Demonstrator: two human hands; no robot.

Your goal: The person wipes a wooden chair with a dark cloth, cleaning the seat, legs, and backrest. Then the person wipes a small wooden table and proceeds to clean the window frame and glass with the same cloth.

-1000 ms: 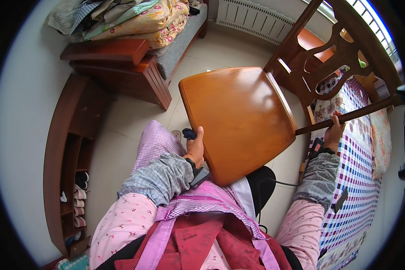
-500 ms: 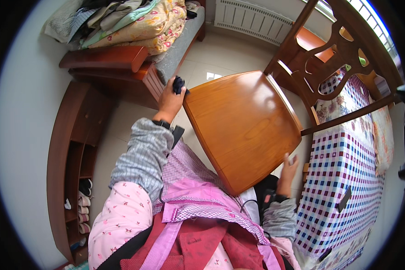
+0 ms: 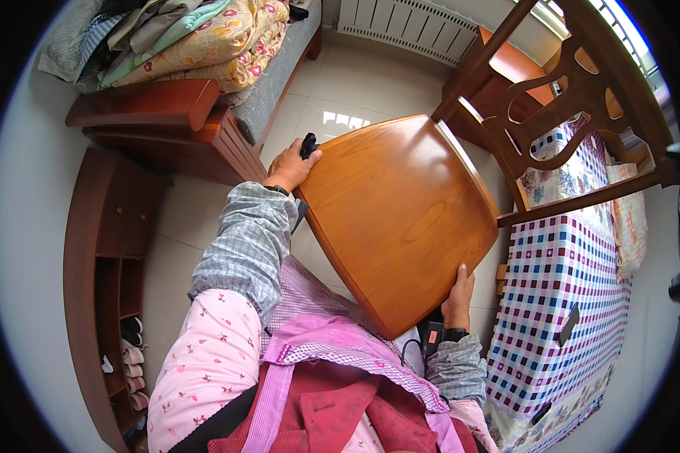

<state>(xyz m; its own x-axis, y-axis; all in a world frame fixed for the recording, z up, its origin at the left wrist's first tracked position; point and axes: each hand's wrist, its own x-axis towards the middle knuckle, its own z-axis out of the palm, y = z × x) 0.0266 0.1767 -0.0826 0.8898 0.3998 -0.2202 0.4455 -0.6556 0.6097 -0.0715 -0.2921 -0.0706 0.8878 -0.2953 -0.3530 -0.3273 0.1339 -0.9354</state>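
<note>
A wooden chair point(image 3: 400, 219) is tilted in front of me, its glossy brown seat facing up and its carved backrest point(image 3: 567, 113) at the right. My left hand point(image 3: 293, 167) is at the seat's left edge, thumb against the rim. A small black bundle point(image 3: 308, 146), which looks like a cloth, is held between thumb and fingers. At the lower right edge of the seat, my right hand point(image 3: 459, 298) grips the rim, with the other fingers partly hidden below. The chair's legs are out of sight under the seat.
A brown shoe cabinet point(image 3: 91, 249) with shoes stands along the left wall. Behind it is a wooden sofa point(image 3: 143, 113) piled with bedding and clothes. A bed with a checked cover point(image 3: 551, 302) lies to the right. A white radiator point(image 3: 408, 30) is on the far wall.
My right hand has come up to the seat's right edge and closed on it. The left hand has moved closer against the seat rim. The view has shifted slightly to the right.
</note>
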